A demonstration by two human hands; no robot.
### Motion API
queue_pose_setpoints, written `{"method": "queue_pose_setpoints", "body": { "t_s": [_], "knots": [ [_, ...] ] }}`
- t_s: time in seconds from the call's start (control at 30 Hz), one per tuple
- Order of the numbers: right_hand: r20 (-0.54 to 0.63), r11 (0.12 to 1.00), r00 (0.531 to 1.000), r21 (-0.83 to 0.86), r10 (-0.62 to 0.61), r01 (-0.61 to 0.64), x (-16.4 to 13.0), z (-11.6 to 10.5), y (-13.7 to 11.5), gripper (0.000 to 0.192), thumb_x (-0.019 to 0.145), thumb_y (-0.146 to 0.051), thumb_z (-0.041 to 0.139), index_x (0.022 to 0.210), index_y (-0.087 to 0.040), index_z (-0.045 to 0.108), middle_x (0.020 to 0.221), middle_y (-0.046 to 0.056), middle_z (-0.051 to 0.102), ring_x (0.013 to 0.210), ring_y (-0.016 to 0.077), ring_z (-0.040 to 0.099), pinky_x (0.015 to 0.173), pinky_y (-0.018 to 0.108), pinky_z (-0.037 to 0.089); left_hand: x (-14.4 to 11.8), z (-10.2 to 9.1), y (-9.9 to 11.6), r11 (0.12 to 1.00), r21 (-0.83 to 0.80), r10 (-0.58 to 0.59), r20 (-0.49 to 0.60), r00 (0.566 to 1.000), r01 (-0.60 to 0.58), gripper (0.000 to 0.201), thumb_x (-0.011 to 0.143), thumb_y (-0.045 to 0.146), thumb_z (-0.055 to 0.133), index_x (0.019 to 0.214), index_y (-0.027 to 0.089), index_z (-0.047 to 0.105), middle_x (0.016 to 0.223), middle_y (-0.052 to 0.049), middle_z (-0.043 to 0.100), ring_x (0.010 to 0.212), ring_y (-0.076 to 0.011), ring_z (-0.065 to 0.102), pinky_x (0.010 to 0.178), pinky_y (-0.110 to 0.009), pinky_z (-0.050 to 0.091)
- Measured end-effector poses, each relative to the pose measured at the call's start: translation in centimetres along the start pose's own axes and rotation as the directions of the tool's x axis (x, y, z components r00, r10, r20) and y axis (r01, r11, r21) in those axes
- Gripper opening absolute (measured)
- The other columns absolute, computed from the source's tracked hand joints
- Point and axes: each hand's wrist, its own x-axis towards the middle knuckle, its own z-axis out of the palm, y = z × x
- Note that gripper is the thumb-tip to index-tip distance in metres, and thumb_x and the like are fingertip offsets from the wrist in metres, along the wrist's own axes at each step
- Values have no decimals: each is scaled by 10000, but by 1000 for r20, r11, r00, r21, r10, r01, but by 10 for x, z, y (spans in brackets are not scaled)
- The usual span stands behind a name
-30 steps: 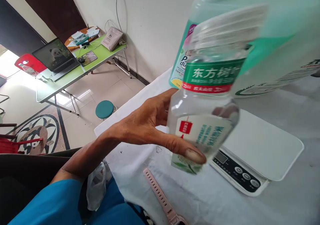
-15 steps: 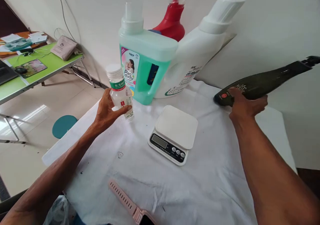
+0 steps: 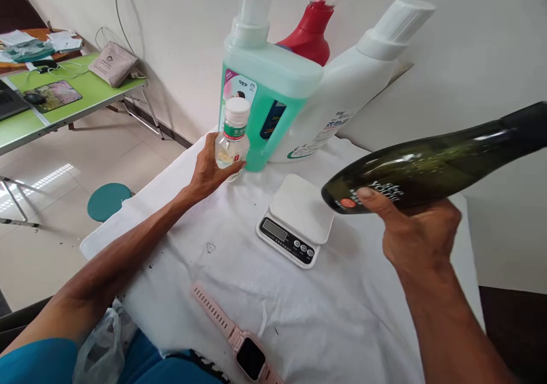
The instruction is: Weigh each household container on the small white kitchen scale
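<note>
At the far left, a green folding table (image 3: 77,107) is standing on the tiled floor, with a teal stool (image 3: 109,200) sitting nearer the white-clothed table (image 3: 363,327). The left hand (image 3: 209,170) is wrapping its fingers around a small clear bottle (image 3: 232,139), which is standing upright at the back left of the cloth, touching or just beside the green detergent jug (image 3: 267,99). A pink smartwatch (image 3: 239,344) is lying flat near the front edge. A white kitchen scale (image 3: 297,219) is sitting mid-table, between the two hands and clear of both. Behind it, a red spray bottle (image 3: 310,28) and a white detergent jug (image 3: 350,88) are leaning against the wall. The right hand (image 3: 416,236) is gripping a dark green glass bottle (image 3: 436,167) from below, holding it tilted nearly level above the cloth, base pointing toward the scale, neck running off to the right.
</note>
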Motion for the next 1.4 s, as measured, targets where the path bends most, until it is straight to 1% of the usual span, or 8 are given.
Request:
{"method": "queue_pose_setpoints", "body": {
  "t_s": [0.2,0.6,0.73,0.83,0.93,1.13,1.23,1.4],
  "knots": [
    [174,984,969,11,172,-177,-31,25,-14,400,635,-451,953,885,-196,772,854,55,775,758,255,737,755,442,649,7,4,-3,994,67,87,18,996,-88,708,815,510,882,1344,223,509,1254,-107,678,1148,-289,678,942,-489,608],
    [139,960,956,72,258,-269,-51,35,-6,516,624,-479,979,980,-190,741,918,55,773,822,251,735,853,487,650,3,2,-1,997,77,16,82,997,-22,981,737,625,915,1491,230,428,1433,-167,562,1328,-349,570,1091,-557,528],
    [183,951,952,146,244,-271,-53,30,-3,624,600,-463,997,1078,-207,688,1094,48,754,995,246,723,960,489,617,-10,-5,16,991,105,83,-32,996,-79,1074,755,657,893,1573,263,318,1531,-189,461,1428,-379,491,1158,-602,467],
    [72,935,966,243,247,-257,-56,18,5,685,628,-611,937,1105,-216,644,1184,58,704,1135,253,678,1000,477,586,-25,-10,43,965,154,235,-156,959,-211,941,843,593,842,1558,241,341,1535,-194,464,1461,-380,455,1175,-597,458],
    [-133,887,921,349,367,-303,-66,5,18,713,826,-867,576,1080,-204,640,1134,101,686,1147,278,675,971,488,578,-38,-3,68,936,78,348,-54,936,-343,492,1004,418,673,1417,217,497,1364,-149,614,1319,-301,579,1100,-504,535],
    [-333,832,776,363,536,-419,-92,12,46,798,806,-951,429,1006,-198,604,950,92,675,920,253,689,814,446,584,-44,51,66,985,-142,-52,313,948,101,172,1033,223,473,1093,195,632,1121,-106,716,1014,-215,678,951,-407,594],
    [-378,848,765,331,521,-414,-96,21,53,819,786,-961,435,999,-188,600,897,80,669,822,223,677,730,395,567,-40,64,51,952,-135,-209,364,908,273,183,997,196,462,1030,192,642,1013,-79,719,916,-202,680,893,-383,595],
    [-323,853,798,317,509,-416,-95,18,57,850,803,-977,391,984,-173,601,840,72,646,697,201,646,570,334,510,-33,60,37,920,-234,-182,459,869,316,194,1003,225,443,1011,183,632,909,-49,681,760,-152,656,753,-317,592]
  ]
}}
